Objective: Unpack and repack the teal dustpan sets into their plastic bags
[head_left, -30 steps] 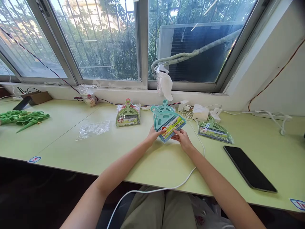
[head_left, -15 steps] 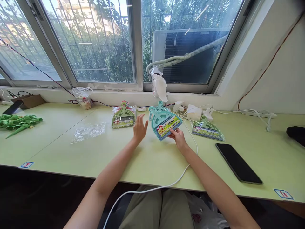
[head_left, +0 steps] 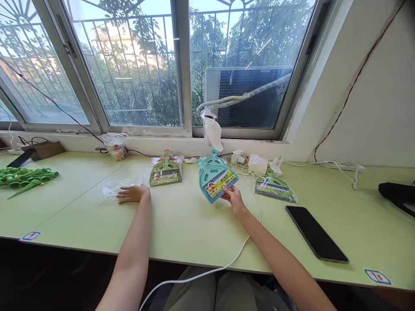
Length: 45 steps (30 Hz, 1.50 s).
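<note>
My right hand [head_left: 232, 198] grips the lower right edge of a teal mini dustpan and brush set [head_left: 214, 179], tilted above the table with its yellow label facing me. Over on the left, my left hand [head_left: 132, 194] has its fingers spread at a clear plastic bag [head_left: 112, 188] lying flat; it covers part of the bag. Behind the held set lies another teal set [head_left: 214, 158], partly hidden. A green dustpan set [head_left: 166, 172] in clear wrap lies left of it, with a red one behind. Another wrapped green set [head_left: 275, 189] rests to the right.
A black phone [head_left: 316, 233] lies at the right. A white cable [head_left: 240, 255] runs over the front edge. Green cone-shaped pieces [head_left: 26, 177] are heaped at far left. Along the wall are a plastic bag with food [head_left: 116, 149], a tissue pack [head_left: 211, 129] and a power strip [head_left: 275, 166].
My left hand has moved left from beside the held set to the clear plastic bag. My right hand still holds the teal set. The view has tilted up slightly.
</note>
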Available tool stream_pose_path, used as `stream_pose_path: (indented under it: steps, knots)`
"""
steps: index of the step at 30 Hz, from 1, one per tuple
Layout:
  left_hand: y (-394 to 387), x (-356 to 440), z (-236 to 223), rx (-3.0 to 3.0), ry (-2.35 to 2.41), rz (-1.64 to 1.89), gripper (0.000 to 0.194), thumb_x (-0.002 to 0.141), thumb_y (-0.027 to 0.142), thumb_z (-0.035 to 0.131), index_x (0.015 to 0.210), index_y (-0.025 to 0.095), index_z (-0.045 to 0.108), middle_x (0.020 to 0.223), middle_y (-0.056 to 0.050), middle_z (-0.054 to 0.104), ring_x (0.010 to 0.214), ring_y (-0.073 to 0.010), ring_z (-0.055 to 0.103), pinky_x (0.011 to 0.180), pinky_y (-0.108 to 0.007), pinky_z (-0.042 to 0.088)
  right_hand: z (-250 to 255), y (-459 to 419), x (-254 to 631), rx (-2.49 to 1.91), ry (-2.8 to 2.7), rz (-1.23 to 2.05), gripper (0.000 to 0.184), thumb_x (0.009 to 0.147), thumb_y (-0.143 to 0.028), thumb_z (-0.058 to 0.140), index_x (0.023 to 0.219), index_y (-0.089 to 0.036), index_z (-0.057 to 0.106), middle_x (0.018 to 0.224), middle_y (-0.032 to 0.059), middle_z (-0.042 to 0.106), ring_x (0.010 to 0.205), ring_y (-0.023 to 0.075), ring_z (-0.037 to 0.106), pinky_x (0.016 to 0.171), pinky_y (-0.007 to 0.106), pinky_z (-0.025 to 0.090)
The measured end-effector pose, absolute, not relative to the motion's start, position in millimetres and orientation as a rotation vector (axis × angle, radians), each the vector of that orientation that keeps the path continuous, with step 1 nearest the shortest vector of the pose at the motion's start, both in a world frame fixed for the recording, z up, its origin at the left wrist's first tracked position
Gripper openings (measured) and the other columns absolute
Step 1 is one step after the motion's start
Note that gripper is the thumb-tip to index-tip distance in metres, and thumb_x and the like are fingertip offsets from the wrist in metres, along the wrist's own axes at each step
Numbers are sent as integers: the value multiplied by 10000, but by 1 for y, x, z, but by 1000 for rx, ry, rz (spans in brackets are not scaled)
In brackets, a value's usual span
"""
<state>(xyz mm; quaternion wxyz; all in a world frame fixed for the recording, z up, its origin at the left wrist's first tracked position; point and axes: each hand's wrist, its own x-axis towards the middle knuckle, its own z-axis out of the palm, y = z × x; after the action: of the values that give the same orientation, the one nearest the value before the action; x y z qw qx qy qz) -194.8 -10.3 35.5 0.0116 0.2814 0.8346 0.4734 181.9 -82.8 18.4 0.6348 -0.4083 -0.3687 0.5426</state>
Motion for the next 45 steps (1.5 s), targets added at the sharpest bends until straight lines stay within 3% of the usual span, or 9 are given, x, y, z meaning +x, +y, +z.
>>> stream_pose_path:
  steps: [3, 8, 14, 17, 20, 26, 33, 38, 45]
  knots:
    - [-1, -197, 36, 663, 2648, 1426, 614, 734, 299, 651, 1265, 59, 458, 1517, -333, 203, 1458, -430, 35, 1063, -724, -22, 19, -84, 180, -942, -866, 1254, 253, 667, -300, 756, 850, -186, 624, 825, 40, 744, 701, 189, 717, 692, 332, 608]
    - [10, -210, 30, 448, 2571, 1709, 215, 840, 272, 540, 999, 190, 657, 1398, -137, 498, 1406, -356, 283, 1099, -686, 42, 24, -87, 177, -966, -863, 1247, 263, 649, -320, 764, 826, -197, 613, 806, 38, 743, 752, 207, 726, 712, 342, 611]
    - [-1, -188, 55, 390, 2510, 2111, 406, 972, 217, 260, 1211, 223, 589, 1380, -119, 474, 1340, -253, 380, 1154, -557, 150, 21, -86, 177, -987, -852, 1248, 264, 643, -295, 756, 841, -186, 620, 811, 39, 742, 723, 195, 717, 685, 331, 608]
    - [-10, -147, 69, 1050, 2317, 2145, 433, 960, 163, 229, 1243, 153, 557, 1397, -158, 432, 1362, -222, 345, 1154, -429, 237, 16, -85, 178, -1006, -842, 1222, 289, 625, -308, 761, 843, -186, 614, 817, 39, 741, 707, 189, 709, 674, 328, 605]
    - [-16, -94, 66, 1651, 1887, 2056, 408, 924, 130, 288, 1160, 196, 614, 1369, -113, 487, 1358, -191, 362, 1148, -378, 260, 12, -81, 182, -1014, -794, 1154, 321, 600, -332, 769, 836, -191, 603, 789, 32, 733, 695, 188, 704, 672, 328, 602]
    - [-16, -28, 31, 2162, 1159, 1548, 445, 773, 32, 359, 891, 260, 722, 1147, -52, 646, 1232, -194, 503, 1148, -454, 244, 9, -70, 206, -1044, -586, 986, 271, 619, -301, 728, 825, -220, 571, 767, -15, 719, 657, 144, 683, 641, 281, 593]
    - [-1, -53, 23, 2158, 1390, 1455, 465, 597, -17, 345, 602, 266, 713, 894, -28, 711, 1151, -235, 546, 1165, -565, 45, 9, -65, 226, -1063, -459, 970, 219, 643, -235, 716, 783, -222, 548, 738, -39, 707, 631, 124, 665, 617, 257, 597]
    - [3, -72, 27, 2069, 1575, 1516, 472, 631, -16, 361, 659, 274, 732, 934, -11, 722, 1169, -245, 531, 1150, -581, 25, 14, -69, 222, -1096, -654, 1014, 196, 668, -236, 708, 825, -199, 596, 771, -12, 721, 646, 137, 677, 636, 274, 595]
    - [17, -80, 26, 1570, 1619, 1867, 385, 890, 173, 334, 997, 194, 703, 1158, -98, 623, 1113, -232, 564, 1001, -408, 400, 23, -78, 204, -1213, -823, 1112, 98, 726, -175, 675, 805, -162, 619, 695, 13, 713, 552, 126, 654, 519, 230, 558]
